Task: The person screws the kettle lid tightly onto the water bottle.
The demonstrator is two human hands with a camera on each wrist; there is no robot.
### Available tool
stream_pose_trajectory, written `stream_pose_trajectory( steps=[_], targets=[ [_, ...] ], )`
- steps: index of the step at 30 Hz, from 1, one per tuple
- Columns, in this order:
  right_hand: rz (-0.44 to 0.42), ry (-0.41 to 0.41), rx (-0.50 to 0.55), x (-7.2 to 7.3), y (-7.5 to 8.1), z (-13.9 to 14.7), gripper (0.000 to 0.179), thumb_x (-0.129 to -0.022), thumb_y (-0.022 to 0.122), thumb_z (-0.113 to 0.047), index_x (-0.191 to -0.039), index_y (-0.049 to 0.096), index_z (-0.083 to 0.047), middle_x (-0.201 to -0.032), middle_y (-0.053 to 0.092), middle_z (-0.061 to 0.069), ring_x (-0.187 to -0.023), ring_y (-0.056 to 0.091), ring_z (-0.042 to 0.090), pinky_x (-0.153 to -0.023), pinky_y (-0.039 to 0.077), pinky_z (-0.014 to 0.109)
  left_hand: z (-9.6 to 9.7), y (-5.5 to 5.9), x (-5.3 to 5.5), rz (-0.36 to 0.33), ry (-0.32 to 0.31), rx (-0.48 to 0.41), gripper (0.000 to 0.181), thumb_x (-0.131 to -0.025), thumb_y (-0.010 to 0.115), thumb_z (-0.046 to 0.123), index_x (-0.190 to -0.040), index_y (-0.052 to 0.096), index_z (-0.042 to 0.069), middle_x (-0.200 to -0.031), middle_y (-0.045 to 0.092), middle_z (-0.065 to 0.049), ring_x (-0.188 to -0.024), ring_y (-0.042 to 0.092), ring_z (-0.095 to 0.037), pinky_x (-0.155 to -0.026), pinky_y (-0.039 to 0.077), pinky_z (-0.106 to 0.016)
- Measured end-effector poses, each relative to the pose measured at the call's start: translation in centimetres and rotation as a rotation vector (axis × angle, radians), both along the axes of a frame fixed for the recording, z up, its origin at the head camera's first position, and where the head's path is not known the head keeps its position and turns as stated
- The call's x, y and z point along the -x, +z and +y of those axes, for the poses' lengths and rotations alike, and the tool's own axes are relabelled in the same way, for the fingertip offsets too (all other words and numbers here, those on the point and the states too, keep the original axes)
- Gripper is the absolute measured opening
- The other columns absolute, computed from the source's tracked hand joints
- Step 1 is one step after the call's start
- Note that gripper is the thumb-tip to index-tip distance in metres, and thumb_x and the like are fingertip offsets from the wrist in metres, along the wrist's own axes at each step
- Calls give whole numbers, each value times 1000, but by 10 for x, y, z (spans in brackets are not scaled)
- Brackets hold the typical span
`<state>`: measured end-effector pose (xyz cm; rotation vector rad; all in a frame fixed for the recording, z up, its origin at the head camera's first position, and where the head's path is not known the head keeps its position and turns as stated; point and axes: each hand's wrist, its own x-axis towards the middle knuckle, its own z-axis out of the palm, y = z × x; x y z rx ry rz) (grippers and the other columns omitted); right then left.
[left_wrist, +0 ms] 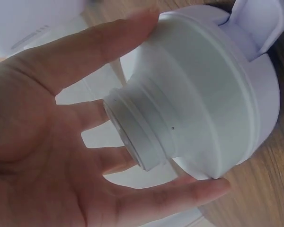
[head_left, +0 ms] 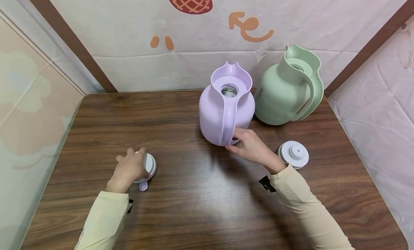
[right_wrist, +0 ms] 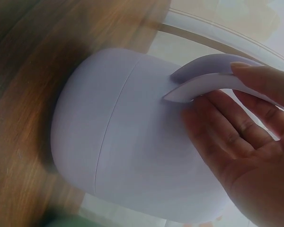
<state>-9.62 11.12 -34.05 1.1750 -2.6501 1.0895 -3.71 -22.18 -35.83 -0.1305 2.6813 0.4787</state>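
A lilac vacuum jug [head_left: 210,113] stands upright on the table, its round mouth uncovered. My right hand [head_left: 250,146] holds its handle [right_wrist: 213,85] low down, the fingers passing through the loop and the thumb on the outer side. To the left, my left hand [head_left: 129,169] spans a white and lilac jug lid [left_wrist: 203,94] lying upside down, its stopper pointing at the palm. The thumb and fingertips touch opposite sides of the lid's rim. A lilac tab [head_left: 143,185] sticks out from the lid towards me.
Close to the lilac jug's right stands a green vacuum jug [head_left: 275,95], also uncovered. Another upturned lid [head_left: 294,153], white on top, lies beyond my right wrist. The brown wooden table [head_left: 181,207] meets printed cloth walls [head_left: 129,20] at the back and sides.
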Motion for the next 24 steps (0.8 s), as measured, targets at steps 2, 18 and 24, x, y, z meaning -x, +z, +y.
stream_pose_trajectory(
  steps=[2, 18, 24],
  targets=[
    [-1, -2, -6, 0, 0, 0, 24, -74, 71, 0, -96, 62, -2, -93, 65, 9, -87, 61, 22, -75, 49, 33, 0, 0, 0, 3, 2, -4, 84, -60, 81, 10, -128, 36, -10, -110, 33, -42, -86, 34, -58, -55, 45, -50],
    [18, -7, -33, 0, -1, -1, 24, -72, 72, 0, -94, 62, -2, -93, 65, 10, -89, 61, 23, -77, 48, 35, -8, 13, 4, 103, 0, -65, 77, -63, 79, 17, -124, 39, -6, -110, 37, -39, -89, 41, -58, -70, 38, -58],
    [19, -9, -31, 0, 0, -2, 25, -72, 73, 0, -95, 62, -3, -94, 65, 10, -89, 61, 23, -77, 48, 34, -7, 34, 7, 147, 26, -102, 76, -66, 77, 18, -126, 36, -5, -116, 34, -40, -94, 42, -56, -74, 38, -58]
  ],
)
